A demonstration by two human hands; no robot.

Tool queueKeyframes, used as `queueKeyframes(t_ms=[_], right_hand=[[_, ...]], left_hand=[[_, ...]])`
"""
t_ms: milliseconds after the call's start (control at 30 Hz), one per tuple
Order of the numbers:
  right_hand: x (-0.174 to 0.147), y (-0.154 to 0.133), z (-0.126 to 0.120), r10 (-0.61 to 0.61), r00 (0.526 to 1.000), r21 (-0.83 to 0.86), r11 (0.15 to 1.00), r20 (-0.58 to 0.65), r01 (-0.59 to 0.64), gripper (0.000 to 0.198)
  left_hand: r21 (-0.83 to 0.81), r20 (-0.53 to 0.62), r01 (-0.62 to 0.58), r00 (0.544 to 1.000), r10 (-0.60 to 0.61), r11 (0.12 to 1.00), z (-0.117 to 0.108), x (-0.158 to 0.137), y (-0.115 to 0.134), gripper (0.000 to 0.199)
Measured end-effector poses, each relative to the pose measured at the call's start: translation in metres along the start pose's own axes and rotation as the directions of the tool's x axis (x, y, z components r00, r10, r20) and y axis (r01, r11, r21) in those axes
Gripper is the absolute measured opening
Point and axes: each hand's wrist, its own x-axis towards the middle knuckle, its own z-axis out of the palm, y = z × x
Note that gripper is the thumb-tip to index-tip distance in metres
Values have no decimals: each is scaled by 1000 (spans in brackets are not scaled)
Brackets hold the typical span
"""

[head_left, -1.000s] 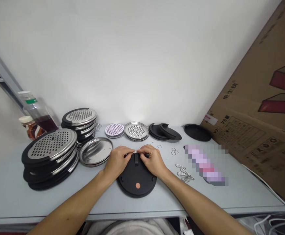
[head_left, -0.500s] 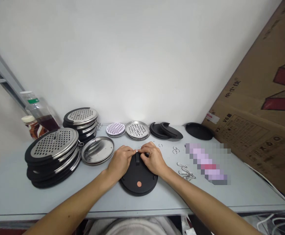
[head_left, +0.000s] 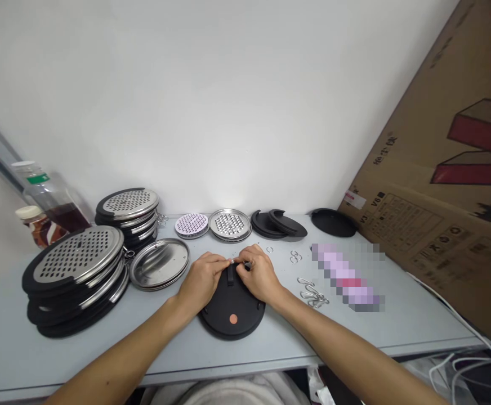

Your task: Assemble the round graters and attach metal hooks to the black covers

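Note:
A round black disc [head_left: 239, 309] lies on the table in front of me, with an orange dot near its lower edge and a black strap [head_left: 230, 275] at its top. Over its far edge, my left hand [head_left: 205, 278] and my right hand [head_left: 259, 274] meet, fingertips pinched. Between them glints a small bit of metal that looks like a ring [head_left: 232, 261], mostly hidden by the fingers. Several loose metal rings [head_left: 295, 256] and carabiner clips [head_left: 312, 293] lie to the right.
Stacks of round graters with black covers [head_left: 76, 256] stand at left, beside bottles [head_left: 62, 208]. Steel trays [head_left: 161, 261], grater discs [head_left: 229, 224] and black covers [head_left: 279, 224] line the back. A cardboard box [head_left: 431, 225] leans at right. A pixelated purple item [head_left: 342, 275] lies nearby.
The view has shifted slightly, so everything on the table appears a little further left. Both hands keep their pinch at the disc's far edge.

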Motion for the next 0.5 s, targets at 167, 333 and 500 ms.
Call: queueKeyframes(t_ms=[167,333,500], right_hand=[[1,0,-1,41,999,-25,999,29,-41,22],[6,3,-8,189,978,46,980,89,-193,27],[12,10,-18,293,953,66,952,76,-298,27]], left_hand=[[-36,-4,33,999,-33,999,-1,1,0,32],[-61,-42,110,993,-113,992,-5,-1,-2,28],[-51,-22,67,997,-68,996,-21,0,9,27]])
